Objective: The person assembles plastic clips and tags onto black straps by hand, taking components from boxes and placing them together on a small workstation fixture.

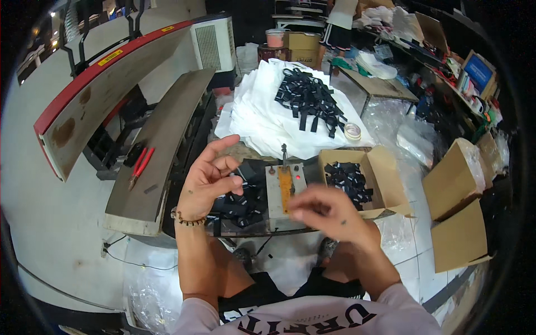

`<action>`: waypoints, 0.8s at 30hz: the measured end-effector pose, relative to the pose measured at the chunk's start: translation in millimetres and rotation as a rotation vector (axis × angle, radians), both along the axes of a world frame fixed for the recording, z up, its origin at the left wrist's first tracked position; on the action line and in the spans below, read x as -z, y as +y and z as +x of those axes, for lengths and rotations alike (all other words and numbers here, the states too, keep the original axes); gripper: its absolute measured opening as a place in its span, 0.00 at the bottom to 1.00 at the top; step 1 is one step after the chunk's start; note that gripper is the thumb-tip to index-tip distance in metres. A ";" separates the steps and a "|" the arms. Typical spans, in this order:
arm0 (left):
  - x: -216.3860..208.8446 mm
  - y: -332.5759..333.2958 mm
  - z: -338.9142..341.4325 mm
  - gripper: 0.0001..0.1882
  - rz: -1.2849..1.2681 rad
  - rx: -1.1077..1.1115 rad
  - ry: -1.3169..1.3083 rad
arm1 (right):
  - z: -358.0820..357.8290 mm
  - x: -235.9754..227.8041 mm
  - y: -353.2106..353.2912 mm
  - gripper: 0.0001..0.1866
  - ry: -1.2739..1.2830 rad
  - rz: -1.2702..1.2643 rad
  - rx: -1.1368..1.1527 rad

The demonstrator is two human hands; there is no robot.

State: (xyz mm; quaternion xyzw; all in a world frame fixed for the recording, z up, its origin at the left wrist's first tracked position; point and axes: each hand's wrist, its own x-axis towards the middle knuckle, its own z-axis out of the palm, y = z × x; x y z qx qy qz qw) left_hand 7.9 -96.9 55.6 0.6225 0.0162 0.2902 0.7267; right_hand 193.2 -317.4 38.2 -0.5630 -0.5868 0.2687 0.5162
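My left hand [207, 181] is raised over a pile of black fabric pieces [243, 206], its fingers apart and nothing visible in them. To its right sits a small metal bench device [275, 195] with an orange-brown strip down the middle, an upright post at its back and a lit red light. My right hand [329, 215] hovers by the front right of this device, partly covering it. Its fingers are bent and smeared by motion, so I cannot make out whether they hold anything. Just beyond that hand, an open cardboard box [385, 178] contains small black pieces [347, 181].
Black straps [312, 97] lie on stacked white fabric [254, 111] behind the device, with a tape roll [352, 131]. Red-handled pliers [141, 167] rest on a long machine bed [167, 139] at left. Empty cartons [460, 231] stand right. Another person [339, 25] stands at the back.
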 end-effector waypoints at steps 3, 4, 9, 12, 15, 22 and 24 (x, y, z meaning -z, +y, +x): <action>-17.6 -8.3 12.8 0.38 0.096 0.062 0.134 | -4.7 -38.4 37.5 0.15 0.160 0.053 0.049; -17.3 -7.4 19.7 0.38 0.117 0.076 0.140 | -2.6 -44.3 48.0 0.16 0.097 0.041 0.054; -9.4 6.6 41.4 0.33 0.167 0.052 0.238 | 30.4 -23.8 88.4 0.16 0.178 0.055 -0.074; 11.9 19.7 46.6 0.25 0.155 -0.044 0.267 | 47.6 -21.6 101.7 0.10 0.119 0.036 -0.018; 31.5 22.8 61.5 0.16 0.116 -0.124 0.204 | 61.4 -6.7 107.3 0.08 0.129 0.063 0.013; 47.1 9.7 96.4 0.07 0.072 -0.133 0.162 | 76.7 24.7 89.7 0.05 0.299 0.052 0.093; 48.1 7.2 98.9 0.06 0.096 -0.147 0.201 | 79.7 32.6 87.4 0.06 0.347 0.036 0.098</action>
